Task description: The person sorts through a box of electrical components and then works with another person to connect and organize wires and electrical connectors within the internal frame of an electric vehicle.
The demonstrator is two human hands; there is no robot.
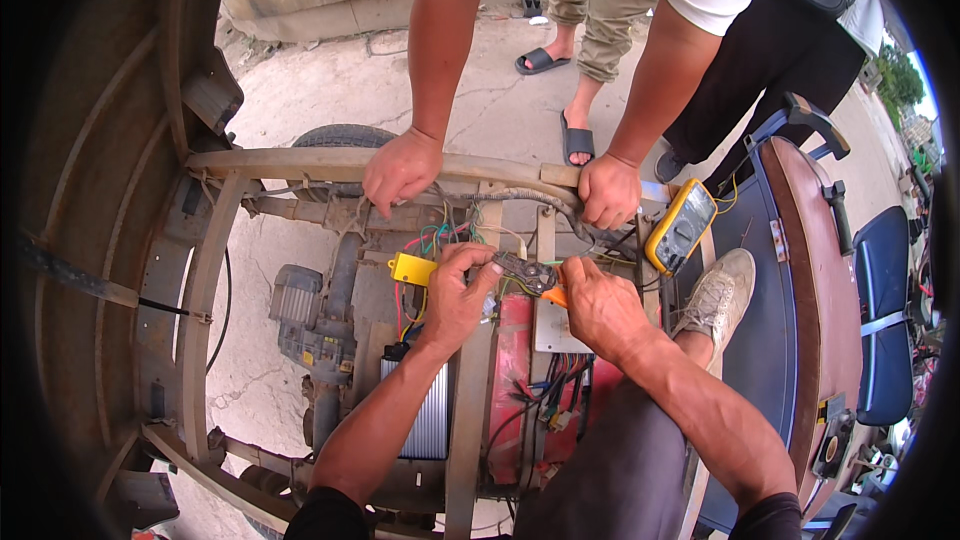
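Observation:
Over the open metal frame (465, 420) of a vehicle, my right hand (603, 312) is closed round orange-handled pliers (532, 276). Their dark head points left toward my left hand (462, 290). My left fingers are pinched together right at the pliers' head; what they hold is hidden. Just left of that hand sits a yellow box (411, 269) with thin coloured wires around it. Below my hands a bundle of wires with connectors (560, 395) lies over a red surface, near a silver plate (560, 328). A finned metal box (425, 415) lies under my left forearm.
Across the frame, another person's left-side hand (403, 172) and right-side hand (610, 192) rest on the far rail. A yellow multimeter (681, 227) leans by my shoe (718, 302). A motor (315, 315) sits at left, a brown-edged seat (815, 290) at right. Another person stands far right.

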